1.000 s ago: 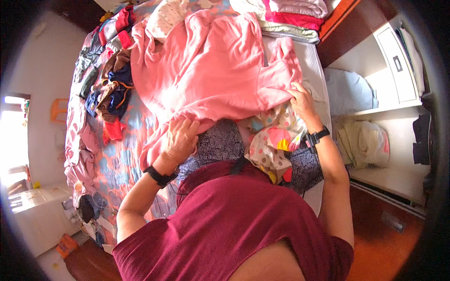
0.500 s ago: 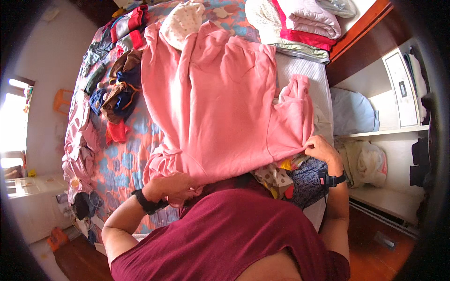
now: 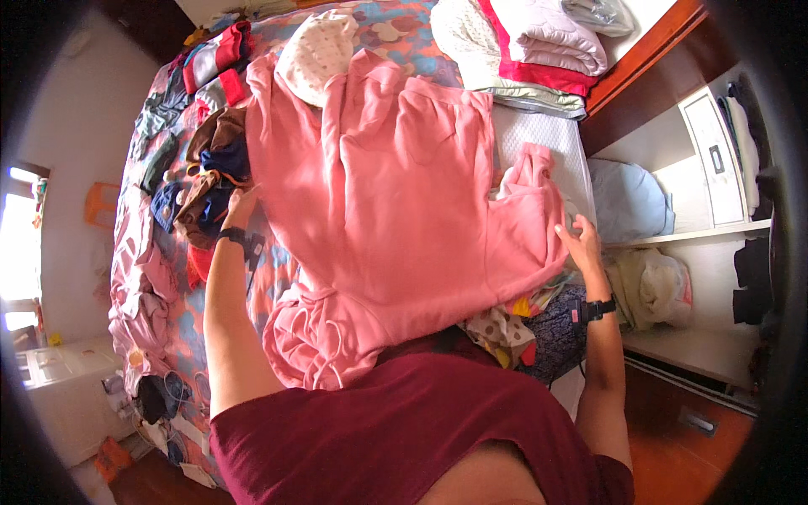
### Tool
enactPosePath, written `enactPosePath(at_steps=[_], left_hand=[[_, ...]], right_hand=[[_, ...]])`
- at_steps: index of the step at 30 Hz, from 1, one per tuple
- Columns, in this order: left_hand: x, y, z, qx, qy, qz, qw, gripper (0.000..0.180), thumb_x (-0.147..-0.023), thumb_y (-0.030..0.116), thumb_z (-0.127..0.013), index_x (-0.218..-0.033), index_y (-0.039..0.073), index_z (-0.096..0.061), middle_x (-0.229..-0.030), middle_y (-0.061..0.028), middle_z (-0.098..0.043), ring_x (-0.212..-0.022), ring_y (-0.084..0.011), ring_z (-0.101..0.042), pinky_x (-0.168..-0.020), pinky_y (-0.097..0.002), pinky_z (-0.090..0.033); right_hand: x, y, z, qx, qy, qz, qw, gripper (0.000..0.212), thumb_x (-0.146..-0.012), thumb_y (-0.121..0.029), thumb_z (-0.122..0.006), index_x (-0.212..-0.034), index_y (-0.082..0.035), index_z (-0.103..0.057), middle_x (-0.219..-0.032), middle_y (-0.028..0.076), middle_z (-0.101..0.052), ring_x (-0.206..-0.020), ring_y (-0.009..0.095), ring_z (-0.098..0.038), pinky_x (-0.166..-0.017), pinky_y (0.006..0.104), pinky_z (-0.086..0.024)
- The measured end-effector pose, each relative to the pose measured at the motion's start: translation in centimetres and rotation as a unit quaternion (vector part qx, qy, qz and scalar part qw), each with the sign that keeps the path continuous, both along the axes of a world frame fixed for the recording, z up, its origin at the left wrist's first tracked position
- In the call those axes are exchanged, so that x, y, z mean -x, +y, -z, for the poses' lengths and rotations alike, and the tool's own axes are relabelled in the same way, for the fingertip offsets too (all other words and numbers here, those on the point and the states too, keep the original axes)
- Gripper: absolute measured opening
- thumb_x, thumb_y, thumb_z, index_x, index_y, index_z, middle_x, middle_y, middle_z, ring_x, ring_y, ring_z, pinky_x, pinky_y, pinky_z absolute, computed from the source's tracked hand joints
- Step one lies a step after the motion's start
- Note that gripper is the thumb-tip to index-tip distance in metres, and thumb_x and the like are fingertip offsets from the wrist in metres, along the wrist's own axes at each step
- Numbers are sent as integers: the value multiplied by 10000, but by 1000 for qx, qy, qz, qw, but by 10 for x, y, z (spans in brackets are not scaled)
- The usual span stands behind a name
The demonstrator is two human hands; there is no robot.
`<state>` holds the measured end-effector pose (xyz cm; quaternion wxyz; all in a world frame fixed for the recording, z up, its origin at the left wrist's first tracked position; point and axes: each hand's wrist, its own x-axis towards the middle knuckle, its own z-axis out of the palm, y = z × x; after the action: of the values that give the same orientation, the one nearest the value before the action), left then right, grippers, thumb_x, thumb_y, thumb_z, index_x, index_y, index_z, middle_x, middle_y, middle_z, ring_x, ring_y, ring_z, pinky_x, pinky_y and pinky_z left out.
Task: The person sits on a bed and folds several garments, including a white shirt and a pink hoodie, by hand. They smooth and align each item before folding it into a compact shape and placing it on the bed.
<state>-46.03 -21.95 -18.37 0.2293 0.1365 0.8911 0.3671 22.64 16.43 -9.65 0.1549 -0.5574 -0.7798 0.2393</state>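
Note:
A pink hooded sweatshirt (image 3: 412,202) lies spread on the bed in front of me, its hood and drawstrings bunched at the near left, close to my body. My left hand (image 3: 241,206) reaches to the left edge of the sweatshirt's sleeve, fingers stretched out beside the cloth. On the other side, my right hand (image 3: 582,246) is open at the outer edge of the right sleeve, which is folded over on itself; thumb and fingers are apart. Dark bands circle both wrists. Brown and blue clothes (image 3: 210,181) lie just beyond my left hand.
A patterned cloth (image 3: 497,332) and a dark speckled item (image 3: 555,337) lie near my right forearm. A white dotted cloth (image 3: 316,59) sits beyond the sweatshirt. Folded bedding (image 3: 547,46) is stacked far right, beside an open cupboard (image 3: 673,244). Pink clothes (image 3: 139,269) line the bed's left edge.
My left hand has left the hood area and moved up and left to the sleeve edge. My right hand has let go of the hem edge and moved slightly farther away. The hood now shows.

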Motion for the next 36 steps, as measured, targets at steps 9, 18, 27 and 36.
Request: enactPosePath(at_steps=[9,18,27,36], left_hand=[[44,-38,16,-363,13,-161,918,145,-906,223,-599,-834,107,-649,-742,-15,-617,-644,-157,-606,-529,-362,-491],[-14,-165,22,-269,-36,-272,923,208,-944,213,-638,-1066,51,-682,-754,-37,-618,-562,-144,-575,-518,-277,-527],[-175,-86,-107,-201,-76,163,963,376,-961,260,-653,-1268,44,-637,-942,14,-627,-847,-83,-594,-775,-237,-496],[-365,-12,-181,30,-126,621,773,638,-851,343,-744,-1410,105,-549,-982,-140,-684,-841,-275,-649,-777,-395,-516]], right_hand=[[39,51,42,119,44,-6,992,451,-818,-302,-756,-1105,29,-653,-1031,152,-707,-914,244,-662,-814,360,-508],[-34,61,41,267,511,164,800,359,-923,-177,-614,-1241,-11,-630,-1305,123,-636,-1186,249,-598,-1053,406,-453],[-75,28,-17,362,637,153,663,353,-903,-157,-702,-1207,16,-656,-1282,149,-657,-1193,281,-612,-1085,457,-450],[-125,21,-19,253,679,252,642,429,-888,-132,-715,-1266,25,-586,-1330,154,-620,-1273,315,-546,-1121,520,-386]])
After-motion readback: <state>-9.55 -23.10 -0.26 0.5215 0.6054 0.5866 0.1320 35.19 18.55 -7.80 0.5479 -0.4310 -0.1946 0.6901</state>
